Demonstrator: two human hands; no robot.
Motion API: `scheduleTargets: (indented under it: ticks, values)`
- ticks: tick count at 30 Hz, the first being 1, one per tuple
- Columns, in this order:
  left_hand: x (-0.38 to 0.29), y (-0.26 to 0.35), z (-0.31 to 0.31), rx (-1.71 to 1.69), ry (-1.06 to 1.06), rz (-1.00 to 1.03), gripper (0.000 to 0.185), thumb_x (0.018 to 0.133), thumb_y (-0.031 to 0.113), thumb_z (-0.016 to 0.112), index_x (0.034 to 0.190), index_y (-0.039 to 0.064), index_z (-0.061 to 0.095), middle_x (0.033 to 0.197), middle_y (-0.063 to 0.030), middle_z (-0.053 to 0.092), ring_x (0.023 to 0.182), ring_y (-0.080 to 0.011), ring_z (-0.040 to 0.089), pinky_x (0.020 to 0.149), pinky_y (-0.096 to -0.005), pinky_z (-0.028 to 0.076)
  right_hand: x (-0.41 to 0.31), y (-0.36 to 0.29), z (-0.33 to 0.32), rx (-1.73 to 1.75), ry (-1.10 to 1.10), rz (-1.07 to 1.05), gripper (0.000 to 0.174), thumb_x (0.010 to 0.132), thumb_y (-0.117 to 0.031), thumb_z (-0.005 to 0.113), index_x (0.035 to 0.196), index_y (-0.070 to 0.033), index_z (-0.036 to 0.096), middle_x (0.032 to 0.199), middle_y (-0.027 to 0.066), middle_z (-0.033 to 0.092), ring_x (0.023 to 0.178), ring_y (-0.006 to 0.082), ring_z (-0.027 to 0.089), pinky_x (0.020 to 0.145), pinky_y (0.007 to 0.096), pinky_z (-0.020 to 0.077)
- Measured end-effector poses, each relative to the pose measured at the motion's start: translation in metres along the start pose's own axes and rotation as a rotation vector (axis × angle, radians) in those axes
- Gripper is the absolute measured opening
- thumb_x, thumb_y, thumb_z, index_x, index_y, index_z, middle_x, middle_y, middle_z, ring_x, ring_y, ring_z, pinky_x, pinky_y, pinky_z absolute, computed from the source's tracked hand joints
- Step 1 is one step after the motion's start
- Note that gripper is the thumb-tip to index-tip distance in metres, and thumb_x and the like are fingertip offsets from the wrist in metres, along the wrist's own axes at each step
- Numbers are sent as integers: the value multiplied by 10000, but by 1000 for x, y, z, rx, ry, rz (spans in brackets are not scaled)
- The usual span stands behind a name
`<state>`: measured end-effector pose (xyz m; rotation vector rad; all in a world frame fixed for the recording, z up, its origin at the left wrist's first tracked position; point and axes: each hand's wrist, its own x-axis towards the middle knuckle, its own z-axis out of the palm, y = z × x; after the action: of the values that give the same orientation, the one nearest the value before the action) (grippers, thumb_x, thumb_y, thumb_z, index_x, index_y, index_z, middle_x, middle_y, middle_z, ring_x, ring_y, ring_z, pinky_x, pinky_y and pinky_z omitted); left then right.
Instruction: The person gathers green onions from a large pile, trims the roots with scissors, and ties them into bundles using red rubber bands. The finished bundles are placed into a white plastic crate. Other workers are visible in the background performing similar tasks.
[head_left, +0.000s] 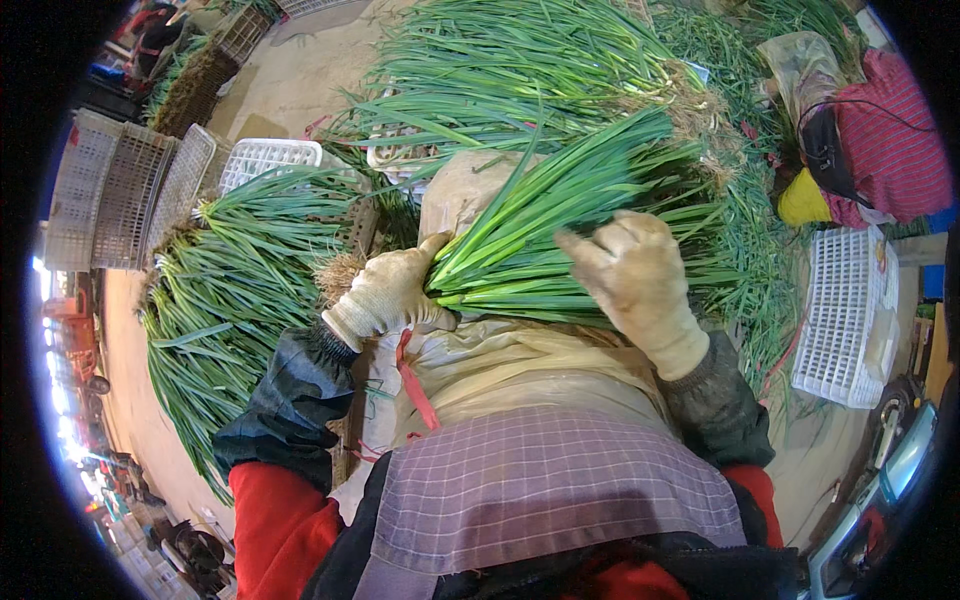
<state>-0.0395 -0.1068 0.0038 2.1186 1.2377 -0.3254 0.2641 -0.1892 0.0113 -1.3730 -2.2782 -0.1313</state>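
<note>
My left hand (394, 289), in a pale knit work glove, is closed around the lower stems of a bunch of leafy green garlic (517, 232). Its tangled roots (341, 276) stick out on the left of my fist, and the long flat leaves fan out to the right across my lap. Over these leaves is my right hand (637, 277), gloved too, with curled fingers and one digit pointing left. Whether it pinches a leaf is hidden. A plastic sheet (525, 360) covers my lap below the bunch, above a checked apron (555, 480).
Rooted green garlic lies in a big pile (510, 67) ahead and a stack (232, 285) on my left. White plastic crates stand at left (270, 154) and right (844, 315). Loose leaves (757, 255) cover the floor near another person (885, 135). A red strip (412, 382) hangs by my lap.
</note>
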Motion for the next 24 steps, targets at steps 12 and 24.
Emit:
scheduleTargets:
  ticks: [12, 24]
  values:
    - [7, -5, 8, -55, 39, 151, 1048, 695, 502, 911, 1532, 95, 430, 1026, -243, 748, 1009, -439, 727, 835, -501, 569, -15, 14, 57, 487, 248, 506, 100, 793, -125, 754, 848, -87, 679, 896, 91, 639, 902, 326, 619, 811, 472, 505]
    - [-1, -33, 16, -283, 132, 254, 911, 916, 664, 695, 1538, 44, 453, 1078, -293, 725, 1019, -453, 720, 851, -481, 559, 19, 31, 37, -291, 219, 245, 578, 809, -238, 808, 1363, -136, 680, 1337, 95, 619, 1387, 310, 459, 1211, 478, 316]
